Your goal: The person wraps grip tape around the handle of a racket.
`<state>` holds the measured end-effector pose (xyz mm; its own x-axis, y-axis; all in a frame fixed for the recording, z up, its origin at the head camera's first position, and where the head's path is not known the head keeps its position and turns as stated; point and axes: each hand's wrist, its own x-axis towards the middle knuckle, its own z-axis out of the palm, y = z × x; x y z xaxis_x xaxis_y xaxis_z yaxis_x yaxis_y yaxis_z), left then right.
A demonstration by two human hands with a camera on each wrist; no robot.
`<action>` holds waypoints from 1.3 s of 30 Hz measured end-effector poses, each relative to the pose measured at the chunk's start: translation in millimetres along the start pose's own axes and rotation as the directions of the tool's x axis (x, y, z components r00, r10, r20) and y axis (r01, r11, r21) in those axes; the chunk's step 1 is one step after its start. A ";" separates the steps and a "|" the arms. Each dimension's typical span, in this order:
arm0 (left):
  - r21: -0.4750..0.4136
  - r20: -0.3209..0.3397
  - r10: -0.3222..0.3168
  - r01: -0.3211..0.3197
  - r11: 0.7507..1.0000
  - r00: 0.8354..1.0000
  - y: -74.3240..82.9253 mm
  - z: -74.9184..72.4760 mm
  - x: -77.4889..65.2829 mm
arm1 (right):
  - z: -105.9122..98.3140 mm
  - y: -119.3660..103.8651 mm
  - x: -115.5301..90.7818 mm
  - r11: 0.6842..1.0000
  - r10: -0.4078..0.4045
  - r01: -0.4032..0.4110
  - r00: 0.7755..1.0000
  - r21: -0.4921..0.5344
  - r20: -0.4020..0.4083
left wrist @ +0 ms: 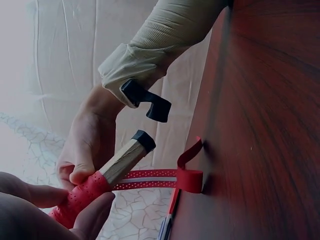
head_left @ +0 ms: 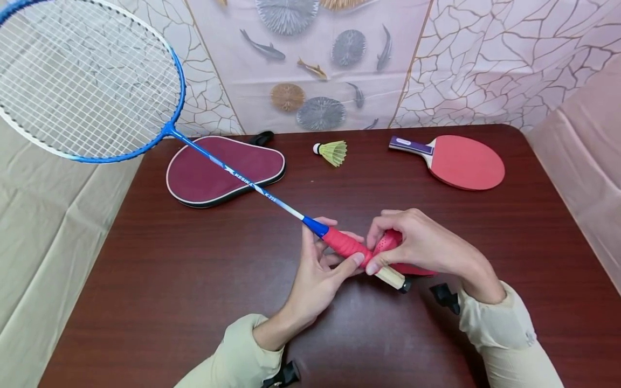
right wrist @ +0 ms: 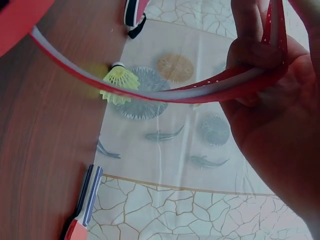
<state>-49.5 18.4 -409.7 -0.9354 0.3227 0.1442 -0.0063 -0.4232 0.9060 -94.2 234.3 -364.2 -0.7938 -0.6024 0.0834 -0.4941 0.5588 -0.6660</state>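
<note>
A blue and white badminton racket [head_left: 237, 175] slants across the head view, its strung head at upper left. My left hand [head_left: 315, 280] holds the handle, thumb on the red perforated grip tape [head_left: 345, 243] wound around it. At the lower end, bare pale wood [head_left: 390, 277] and a black butt cap [head_left: 405, 285] show. My right hand [head_left: 422, 242] pinches the tape beside the last turn. In the left wrist view, a loose length of tape [left wrist: 150, 179] trails from the handle down to the table. The right wrist view has the tape [right wrist: 200, 95] running through the right hand's fingers.
Behind the racket shaft lies a maroon paddle case [head_left: 213, 183] with white piping. A yellow shuttlecock [head_left: 333, 153] sits at the back middle of the brown table [head_left: 194, 302]. At back right is a red table tennis paddle [head_left: 466, 161]. Patterned cloth [head_left: 325, 64] hangs behind.
</note>
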 end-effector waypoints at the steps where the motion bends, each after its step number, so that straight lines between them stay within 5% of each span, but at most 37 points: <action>1: -0.007 -0.004 -0.003 0.003 1.000 1.000 -0.1 -0.1 0.0 | -0.6 0.4 -0.2 1.000 0.002 -0.002 1.000 -0.008 -0.004; 17: -0.056 -0.008 0.024 -0.024 0.998 1.000 -0.6 -2.6 -0.6 | -9.8 8.2 -3.1 0.995 -0.058 0.056 0.998 -0.085 -0.014; 21: 0.016 -0.004 0.058 -0.058 0.998 0.998 -2.8 -3.0 1.0 | -8.7 9.2 -3.3 0.996 -0.065 0.065 0.998 -0.065 -0.006; 24: 0.068 -0.012 0.080 -0.079 0.995 0.997 -4.5 -3.1 1.2 | -8.5 9.4 -4.0 0.999 -0.036 0.037 0.999 -0.040 0.012; 31: -0.026 0.006 0.129 -0.129 0.991 0.992 -8.5 -0.9 -0.7 | -11.5 7.6 -7.8 0.998 0.051 -0.055 0.993 0.034 0.108; 39: 0.087 -0.092 0.154 -0.146 0.985 0.984 -7.6 -2.1 0.1 | -16.1 3.2 -11.4 1.000 0.015 -0.015 0.995 -0.002 0.096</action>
<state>-50.3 19.9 -417.5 -0.9539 0.1744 0.2443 0.1608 -0.3900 0.9066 -92.5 252.1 -355.3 -0.7632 -0.6461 0.0016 -0.4829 0.5687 -0.6659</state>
